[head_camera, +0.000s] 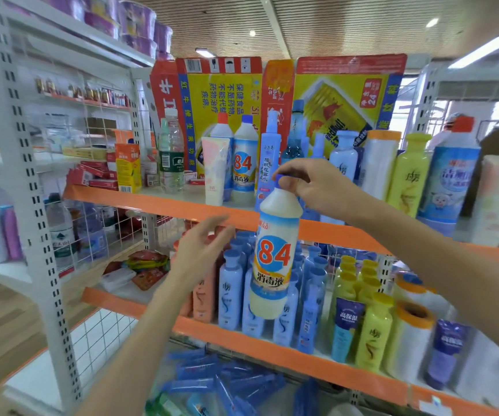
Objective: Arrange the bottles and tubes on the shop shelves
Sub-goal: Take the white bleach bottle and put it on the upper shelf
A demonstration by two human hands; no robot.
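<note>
**One head-worn view, close to the shelves**

A single wide-angle camera sits on the person's head, facing forward and slightly down at the orange-edged shelves [200, 205] from near arm's reach. Both forearms enter from the bottom edge. The ceiling [347, 22] shows at the top, and shelf lines bend toward the frame's edges.

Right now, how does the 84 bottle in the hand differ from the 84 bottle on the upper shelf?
The held 84 bottle hangs in the air from the right hand, gripped at its cap; the shelved 84 bottle stands on the upper shelf, untouched. The held one hangs slightly tilted; the shelved one stands upright. Both share blue caps and matching labels.
</note>
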